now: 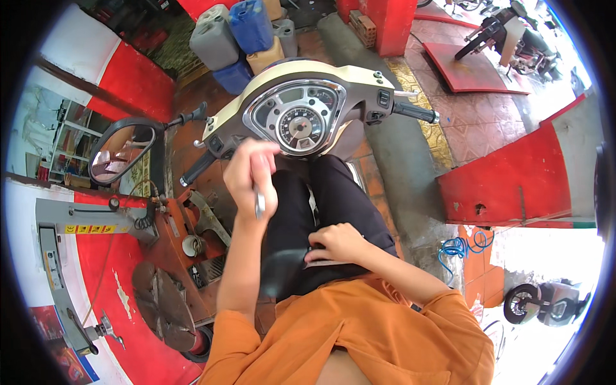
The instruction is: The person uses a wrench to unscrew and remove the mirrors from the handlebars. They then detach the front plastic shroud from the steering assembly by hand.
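Observation:
My left hand is raised in front of the scooter's instrument cluster, closed in a fist. The silver end of a slim metal tool pokes out below the fist; the rest is hidden by the fingers. On my lap, my right hand lies with its fingers curled against my black trousers. A thin pale strip shows under those fingers, and I cannot make out what it is. Neither hand touches the left handlebar grip or the right handlebar grip.
A round mirror sticks out on the left. Past the handlebar stand several plastic jerrycans. Left of me are a red metal machine and a grey tyre-changer arm. A red ramp, another motorbike and a blue hose are on the right.

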### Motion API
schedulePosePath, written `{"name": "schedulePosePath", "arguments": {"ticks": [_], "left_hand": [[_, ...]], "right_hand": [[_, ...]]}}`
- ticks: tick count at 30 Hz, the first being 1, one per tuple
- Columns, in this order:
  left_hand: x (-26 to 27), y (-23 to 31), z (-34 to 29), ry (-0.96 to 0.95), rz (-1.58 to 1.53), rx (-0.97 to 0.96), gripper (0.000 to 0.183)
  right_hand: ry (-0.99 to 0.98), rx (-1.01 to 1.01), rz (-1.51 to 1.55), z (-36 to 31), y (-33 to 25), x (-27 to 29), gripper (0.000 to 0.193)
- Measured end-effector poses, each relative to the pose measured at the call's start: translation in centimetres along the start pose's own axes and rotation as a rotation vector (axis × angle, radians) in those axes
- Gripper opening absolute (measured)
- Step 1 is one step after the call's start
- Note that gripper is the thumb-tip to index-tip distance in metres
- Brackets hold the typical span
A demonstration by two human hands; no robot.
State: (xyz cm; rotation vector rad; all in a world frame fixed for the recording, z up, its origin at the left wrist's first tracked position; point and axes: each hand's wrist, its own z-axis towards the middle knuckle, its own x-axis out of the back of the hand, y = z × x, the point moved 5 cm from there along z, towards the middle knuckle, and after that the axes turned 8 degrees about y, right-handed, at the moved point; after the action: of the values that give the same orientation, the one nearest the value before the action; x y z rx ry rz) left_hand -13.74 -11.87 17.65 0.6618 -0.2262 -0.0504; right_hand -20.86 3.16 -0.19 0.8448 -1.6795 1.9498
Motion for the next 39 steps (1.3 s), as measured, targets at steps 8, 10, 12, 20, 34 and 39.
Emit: {"name": "schedulePosePath", "arguments": {"ticks": [8,10,12,20,34,39], "left_hand": [[0.7,-3.3,-9.6,0.146,-0.975,1.001,0.054],[0.1,-4.0,-10.2,0.159,-1.166,1.127,0.054],[0.2,-4.3,-10.7,0.094,-1.195,1.157,0.058],[0.1,-6.5,-16.9,0.006,-1.003,1.272,0.07],[-0.5,-7.4,-21.6,-0.193,-0.741,1.352,0.077],[-0.4,-9.8,-22.9,-0.148,-0.755,1.441,0.073]], "right_hand": [[-0.033,0.138,-0.121,-0.1,0.0,-0.2,0.043],[-0.05,0.126,-0.106,-0.6,0.0,-0.1,0.044],[-0.118,0.171,-0.103,-0.9,-0.8,0.4,0.043],[0.155,0.196,-0.172,-2.5,-2.8,2.5,0.04],[0.268,0.136,-0.371,-8.7,-3.8,0.8,0.02],[0.172,0.084,-0.546,-9.2,-2.9,-0.3,0.031]]}}
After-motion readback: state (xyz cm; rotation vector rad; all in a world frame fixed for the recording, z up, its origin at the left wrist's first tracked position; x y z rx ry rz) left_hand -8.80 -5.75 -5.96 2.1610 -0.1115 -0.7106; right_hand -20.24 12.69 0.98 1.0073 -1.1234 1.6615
